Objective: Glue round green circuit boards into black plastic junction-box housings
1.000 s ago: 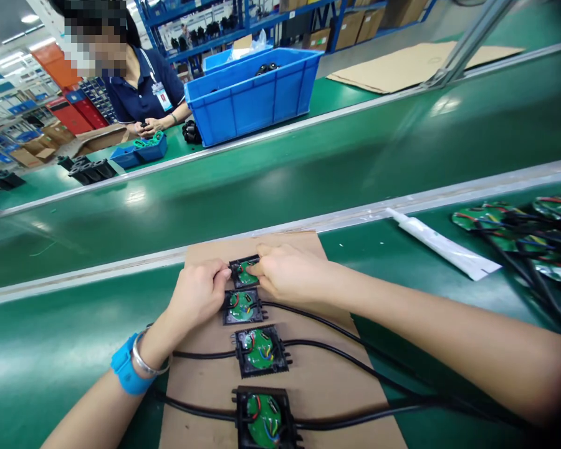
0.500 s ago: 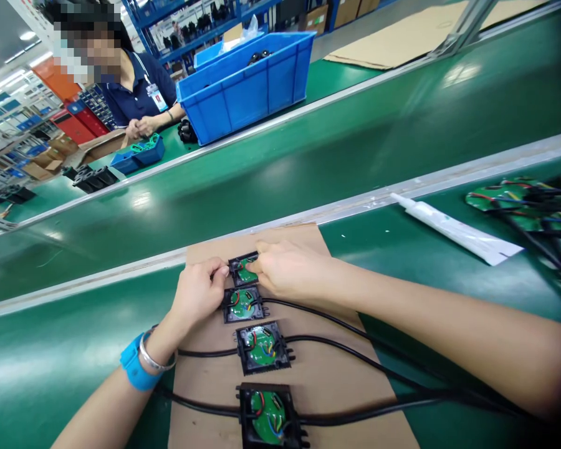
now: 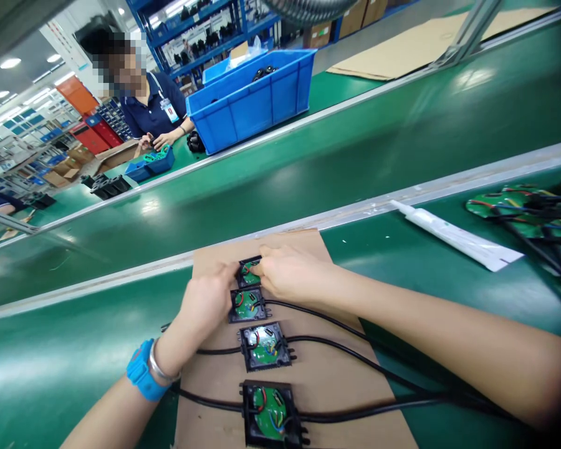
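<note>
Several square black plastic housings with green circuit boards and coloured wires lie in a row on a cardboard sheet [image 3: 336, 374]. At the farthest housing [image 3: 250, 272], my left hand [image 3: 210, 296] has its curled fingers on the left edge. Across from it, my right hand [image 3: 287, 271] grips the right side, with a fingertip over the board; its other fingers are partly hidden. Nearer to me lie a second housing [image 3: 247, 305], a third housing [image 3: 265, 347] and the nearest housing [image 3: 268, 415]. Black cables [image 3: 346, 413] run out from their sides.
A white tube [image 3: 453, 236] lies to the right, beside a pile of wired circuit boards [image 3: 533, 209]. Beyond the metal rail is a green conveyor belt [image 3: 280, 181]. Across it, a co-worker [image 3: 156, 112] handles small parts near a large blue bin [image 3: 255, 100].
My left hand has shifted its fingers up along the farthest housing's left edge, and its thumb no longer shows. My right hand stays at the housing. The view has tilted slightly.
</note>
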The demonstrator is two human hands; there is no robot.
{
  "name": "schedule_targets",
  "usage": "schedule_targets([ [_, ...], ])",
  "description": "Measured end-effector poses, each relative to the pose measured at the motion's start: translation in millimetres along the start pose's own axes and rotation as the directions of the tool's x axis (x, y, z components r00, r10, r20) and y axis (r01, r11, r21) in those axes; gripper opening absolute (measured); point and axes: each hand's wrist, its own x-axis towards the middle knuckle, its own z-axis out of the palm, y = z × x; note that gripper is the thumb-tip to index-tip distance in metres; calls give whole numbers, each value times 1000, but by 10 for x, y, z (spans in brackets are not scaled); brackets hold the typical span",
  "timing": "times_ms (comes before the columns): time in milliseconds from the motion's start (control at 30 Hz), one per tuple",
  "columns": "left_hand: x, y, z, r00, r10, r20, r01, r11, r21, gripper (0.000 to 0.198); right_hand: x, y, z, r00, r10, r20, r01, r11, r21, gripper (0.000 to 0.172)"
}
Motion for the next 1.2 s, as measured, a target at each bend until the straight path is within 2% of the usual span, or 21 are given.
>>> schedule_targets([
  [100, -74, 72, 82, 996, 78, 51, -81, 995, 55, 58, 7, -17, -10, 1000, -3, 0, 3, 1000, 23, 34],
  [233, -80, 120, 70, 996, 57, 68, -58, 998, 10, 58, -8, 34, -59, 1000, -15, 27, 12, 995, 100, 33],
  [367, -52, 52, -22, 998, 57, -24, -59, 992, -110, 46, -87, 177, -157, 990, -123, 71, 98, 955, 281, 43],
  [433, -10, 20, -25, 992, 78, -101, -95, 981, -171, 37, -127, 228, -190, 996, -79, 41, 62, 947, 316, 41],
  [533, 82, -3, 39, 965, 203, -168, -240, 938, -249, 27, -163, 230, -178, 1000, 3, 2, -4, 965, 263, 21],
  [600, 130, -10, 103, 946, 270, -178, -311, 909, -278, 23, -172, 197, -136, 1000, 15, -15, -12, 981, 194, 13],
  [767, 129, -4, 244, 941, 266, -211, -322, 897, -304, 19, -156, 93, -56, 998, 56, -40, -53, 997, 61, 22],
  [867, 109, 13, 296, 940, 251, -231, -316, 895, -315, 20, -93, 72, -87, 993, 92, 70, -98, 992, 84, 31],
  [1000, 115, 19, 319, 936, 253, -246, -325, 889, -322, 20, 38, 126, -138, 973, 72, 221, -91, 993, 77, 36],
  [1100, 121, 14, 314, 931, 259, -258, -336, 884, -323, 20, 99, 160, -133, 967, 88, 238, -88, 996, -10, 38],
  [1200, 114, 12, 312, 929, 256, -268, -337, 884, -324, 20, 93, 152, -95, 970, 98, 224, -76, 992, -105, 32],
])
